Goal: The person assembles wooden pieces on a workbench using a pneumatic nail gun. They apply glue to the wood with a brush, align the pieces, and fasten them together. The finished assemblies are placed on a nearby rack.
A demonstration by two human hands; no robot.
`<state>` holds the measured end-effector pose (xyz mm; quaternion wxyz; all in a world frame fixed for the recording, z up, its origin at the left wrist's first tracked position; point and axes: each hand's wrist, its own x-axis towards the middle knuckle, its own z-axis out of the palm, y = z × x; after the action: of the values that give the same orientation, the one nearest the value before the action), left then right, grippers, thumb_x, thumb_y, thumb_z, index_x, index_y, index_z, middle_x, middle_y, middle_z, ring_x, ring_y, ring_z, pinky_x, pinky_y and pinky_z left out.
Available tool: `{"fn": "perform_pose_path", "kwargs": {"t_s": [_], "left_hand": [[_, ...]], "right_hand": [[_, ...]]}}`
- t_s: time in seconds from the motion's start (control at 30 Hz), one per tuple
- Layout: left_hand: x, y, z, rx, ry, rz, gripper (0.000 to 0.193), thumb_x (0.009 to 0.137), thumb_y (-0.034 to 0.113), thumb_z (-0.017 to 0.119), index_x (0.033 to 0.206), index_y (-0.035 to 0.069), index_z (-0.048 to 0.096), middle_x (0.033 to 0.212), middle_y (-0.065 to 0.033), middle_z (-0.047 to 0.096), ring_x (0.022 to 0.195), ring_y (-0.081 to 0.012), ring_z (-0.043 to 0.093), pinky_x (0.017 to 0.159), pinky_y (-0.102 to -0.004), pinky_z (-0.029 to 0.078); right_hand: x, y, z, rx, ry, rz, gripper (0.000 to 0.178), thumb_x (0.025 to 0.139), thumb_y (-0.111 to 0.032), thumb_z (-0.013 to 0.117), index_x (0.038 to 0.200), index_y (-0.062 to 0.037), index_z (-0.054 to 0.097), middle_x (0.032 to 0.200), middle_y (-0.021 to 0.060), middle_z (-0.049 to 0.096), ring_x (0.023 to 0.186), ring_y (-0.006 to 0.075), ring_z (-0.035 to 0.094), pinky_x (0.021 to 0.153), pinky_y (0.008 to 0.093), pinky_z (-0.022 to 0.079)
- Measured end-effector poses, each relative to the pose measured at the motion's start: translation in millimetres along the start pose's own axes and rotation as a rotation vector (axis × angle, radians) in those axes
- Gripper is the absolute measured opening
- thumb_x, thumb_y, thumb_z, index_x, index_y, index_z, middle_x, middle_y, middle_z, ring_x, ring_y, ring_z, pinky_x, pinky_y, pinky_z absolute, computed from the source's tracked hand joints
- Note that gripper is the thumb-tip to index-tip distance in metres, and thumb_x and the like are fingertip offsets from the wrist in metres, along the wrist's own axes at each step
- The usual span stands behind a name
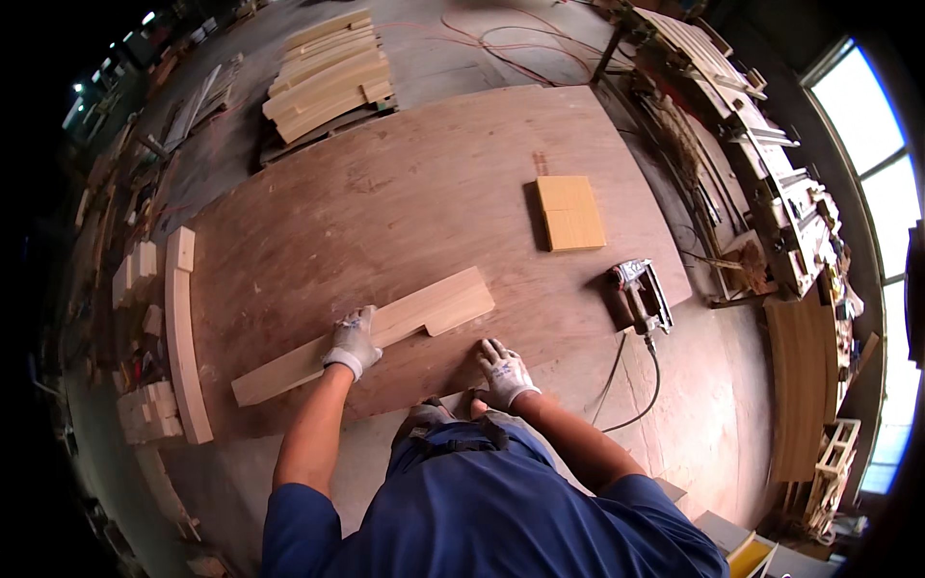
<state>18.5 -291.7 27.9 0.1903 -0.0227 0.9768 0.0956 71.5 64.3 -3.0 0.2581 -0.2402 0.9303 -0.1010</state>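
A pale wooden board [434,306] with a stepped edge lies slantwise on a large brown plywood sheet [318,212]. My left hand [353,342], in a whitish work glove, grips the board near its middle, with the fingers over its far edge. My right hand [503,374], gloved too, rests on the near edge of the plywood, right of the board and apart from it. Its fingers are stretched out and nothing is in them. Farther right, a pneumatic nail gun [638,297] with a hose lies on the sheet. Beyond it sits a yellow-orange cardboard box [570,212].
A long curved timber [185,337] lies along the plywood's left side, beside short wood blocks [152,412]. Stacked boards [332,82] sit on a pallet at the far side. Loose hoses [511,43] cross the floor behind. A cluttered wooden rack [771,173] lines the right.
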Motion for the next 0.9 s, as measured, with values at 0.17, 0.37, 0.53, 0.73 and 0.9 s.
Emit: {"fn": "perform_pose_path", "kwargs": {"t_s": [0.17,0.37,0.53,0.73,0.9], "left_hand": [[-2,4,7,-0.023,0.062,-0.024,0.091,0.067,0.028,0.096,0.145,0.015,0.052,0.143,-0.0143,0.061,0.136,-0.0369,0.056,0.117,-0.0522,0.042],[-4,0,19,-0.069,0.195,0.041,0.086,0.068,0.029,0.096,0.142,0.016,0.054,0.139,-0.0128,0.062,0.133,-0.0349,0.057,0.115,-0.0513,0.041],[-7,5,11,-0.083,0.184,0.032,0.085,0.068,0.027,0.095,0.142,0.017,0.054,0.138,-0.0133,0.062,0.132,-0.0359,0.057,0.115,-0.0508,0.04],[-1,13,15,-0.058,0.201,-0.016,0.085,0.065,0.027,0.096,0.139,0.016,0.057,0.136,-0.0141,0.064,0.131,-0.036,0.057,0.119,-0.0502,0.037],[6,16,17,0.005,0.133,-0.07,0.089,0.061,0.026,0.098,0.138,0.012,0.057,0.135,-0.0165,0.064,0.134,-0.0368,0.056,0.121,-0.0508,0.036]], "right_hand": [[-2,-11,-9,-0.002,-0.017,0.046,0.087,0.086,-0.043,0.075,0.16,-0.0057,0.049,0.175,0.0164,0.03,0.164,0.0321,0.024,0.131,0.0463,0.026],[-1,-20,-18,0.005,0.032,0.078,0.083,0.083,-0.045,0.079,0.152,-0.0041,0.056,0.171,0.0173,0.037,0.16,0.035,0.031,0.128,0.0485,0.033],[10,2,-18,0.144,0.048,0.011,0.076,0.084,-0.043,0.079,0.147,-0.0034,0.061,0.164,0.0206,0.047,0.154,0.0383,0.041,0.124,0.0467,0.039],[27,60,-61,0.381,0.09,0.195,0.062,0.084,-0.035,0.081,0.137,-0.0053,0.068,0.138,0.024,0.067,0.128,0.0412,0.064,0.11,0.0473,0.052],[32,172,-84,0.301,0.495,0.292,0.068,0.084,-0.033,0.082,0.14,0.0004,0.062,0.138,0.0273,0.065,0.128,0.0439,0.063,0.11,0.0483,0.051]]}}
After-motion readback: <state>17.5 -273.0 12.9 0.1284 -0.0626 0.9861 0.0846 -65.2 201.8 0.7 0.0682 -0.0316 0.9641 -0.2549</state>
